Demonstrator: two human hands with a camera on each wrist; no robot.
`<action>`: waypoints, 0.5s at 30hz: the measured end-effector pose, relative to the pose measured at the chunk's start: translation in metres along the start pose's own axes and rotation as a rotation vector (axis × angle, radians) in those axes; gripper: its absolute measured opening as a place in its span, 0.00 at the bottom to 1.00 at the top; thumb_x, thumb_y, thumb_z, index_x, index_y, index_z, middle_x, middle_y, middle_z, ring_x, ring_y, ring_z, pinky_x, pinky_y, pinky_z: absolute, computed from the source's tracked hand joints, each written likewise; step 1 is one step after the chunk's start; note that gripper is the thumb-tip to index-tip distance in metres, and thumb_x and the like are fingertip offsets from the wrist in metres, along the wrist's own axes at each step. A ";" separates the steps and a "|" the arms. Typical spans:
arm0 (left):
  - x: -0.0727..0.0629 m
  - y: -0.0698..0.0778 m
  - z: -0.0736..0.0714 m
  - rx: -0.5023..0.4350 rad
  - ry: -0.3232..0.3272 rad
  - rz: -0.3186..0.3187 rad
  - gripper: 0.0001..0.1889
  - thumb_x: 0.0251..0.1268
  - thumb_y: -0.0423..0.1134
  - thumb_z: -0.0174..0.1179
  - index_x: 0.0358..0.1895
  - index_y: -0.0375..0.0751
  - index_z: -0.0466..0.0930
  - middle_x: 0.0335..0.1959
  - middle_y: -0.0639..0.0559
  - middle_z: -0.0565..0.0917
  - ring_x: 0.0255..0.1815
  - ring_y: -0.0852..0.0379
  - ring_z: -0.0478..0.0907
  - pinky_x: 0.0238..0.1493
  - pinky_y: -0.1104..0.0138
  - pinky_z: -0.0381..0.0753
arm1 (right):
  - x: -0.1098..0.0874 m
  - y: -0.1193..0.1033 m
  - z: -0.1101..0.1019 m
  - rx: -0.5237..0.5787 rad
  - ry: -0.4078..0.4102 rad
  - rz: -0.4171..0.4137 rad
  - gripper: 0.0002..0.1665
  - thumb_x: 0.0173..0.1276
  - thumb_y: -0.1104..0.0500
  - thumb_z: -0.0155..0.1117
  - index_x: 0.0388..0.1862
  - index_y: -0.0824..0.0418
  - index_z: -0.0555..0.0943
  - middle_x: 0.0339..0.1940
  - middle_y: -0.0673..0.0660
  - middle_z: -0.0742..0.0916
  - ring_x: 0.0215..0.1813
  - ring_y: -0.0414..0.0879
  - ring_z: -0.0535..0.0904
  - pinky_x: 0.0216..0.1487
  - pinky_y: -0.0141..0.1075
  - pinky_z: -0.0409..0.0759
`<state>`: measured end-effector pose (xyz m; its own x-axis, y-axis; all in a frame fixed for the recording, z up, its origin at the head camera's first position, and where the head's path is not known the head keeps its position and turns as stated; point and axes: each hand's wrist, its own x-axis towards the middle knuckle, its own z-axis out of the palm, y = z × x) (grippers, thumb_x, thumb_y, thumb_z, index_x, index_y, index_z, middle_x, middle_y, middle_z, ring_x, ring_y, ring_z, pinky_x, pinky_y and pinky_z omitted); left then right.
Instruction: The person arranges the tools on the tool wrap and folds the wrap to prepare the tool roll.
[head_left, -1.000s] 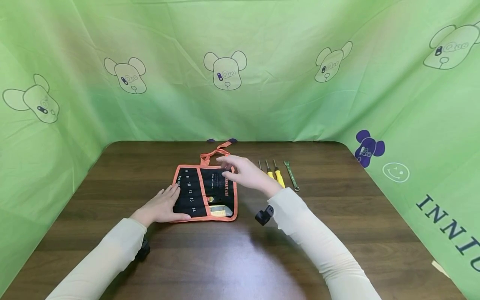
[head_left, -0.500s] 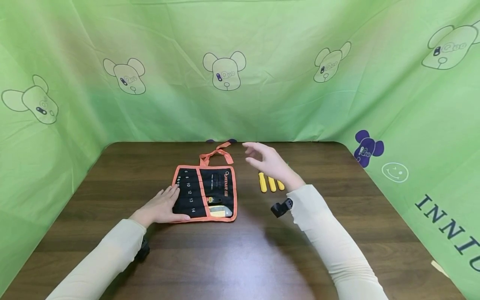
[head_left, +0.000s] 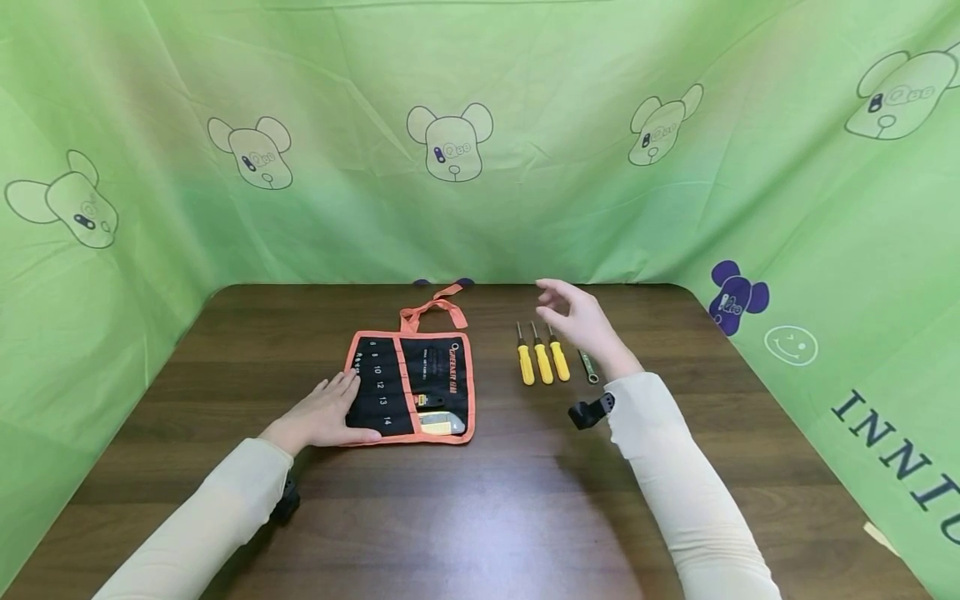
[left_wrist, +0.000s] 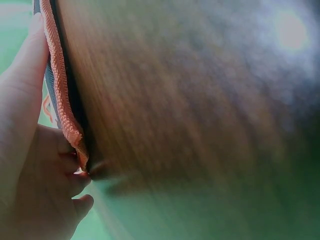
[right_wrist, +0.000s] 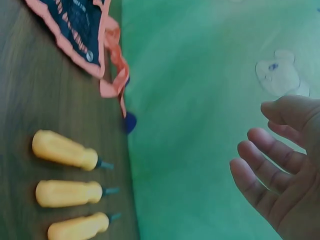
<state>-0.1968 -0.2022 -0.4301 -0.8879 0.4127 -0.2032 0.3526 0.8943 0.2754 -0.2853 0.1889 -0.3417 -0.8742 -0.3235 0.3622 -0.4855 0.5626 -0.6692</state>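
A black tool pouch with orange edging (head_left: 472, 383) lies flat on the table, a utility knife (head_left: 442, 423) in one of its pockets. My left hand (head_left: 318, 414) rests on its left edge with fingers spread; the left wrist view has the thumb along the orange binding (left_wrist: 59, 85). My right hand (head_left: 585, 321) hovers above the tools on the right, fingers loosely bent and holding nothing. Below it lie three yellow-handled screwdrivers (head_left: 542, 364) side by side, also seen in the right wrist view as yellow handles (right_wrist: 69, 193). A green wrench (head_left: 589, 368) is partly hidden behind the right hand.
The pouch's orange strap (head_left: 433, 312) trails toward the table's back edge. A green cloth (head_left: 450, 225) printed with bear heads hangs around the back and sides of the wooden table (head_left: 465, 525).
My right hand has moved from above the pouch to the right, over the screwdrivers and wrench. The pouch's upper right part is uncovered. My left hand has stayed in place.
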 end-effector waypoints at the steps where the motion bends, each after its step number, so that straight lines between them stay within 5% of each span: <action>1: 0.000 0.000 0.000 0.001 0.000 0.001 0.58 0.49 0.74 0.50 0.68 0.24 0.49 0.70 0.31 0.49 0.70 0.38 0.44 0.65 0.46 0.45 | -0.001 0.003 -0.001 -0.003 0.004 0.014 0.24 0.64 0.66 0.60 0.60 0.66 0.71 0.44 0.63 0.81 0.45 0.53 0.76 0.45 0.45 0.72; 15: -0.001 0.002 -0.001 -0.001 -0.008 -0.007 0.58 0.50 0.73 0.50 0.68 0.24 0.49 0.70 0.31 0.48 0.70 0.38 0.44 0.65 0.46 0.44 | -0.020 0.048 -0.009 -0.038 0.037 0.130 0.24 0.65 0.64 0.58 0.60 0.69 0.70 0.44 0.67 0.80 0.46 0.58 0.75 0.46 0.48 0.72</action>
<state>-0.1958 -0.2010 -0.4282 -0.8883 0.4073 -0.2124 0.3457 0.8972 0.2748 -0.2913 0.2295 -0.3756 -0.9294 -0.2176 0.2982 -0.3673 0.6263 -0.6877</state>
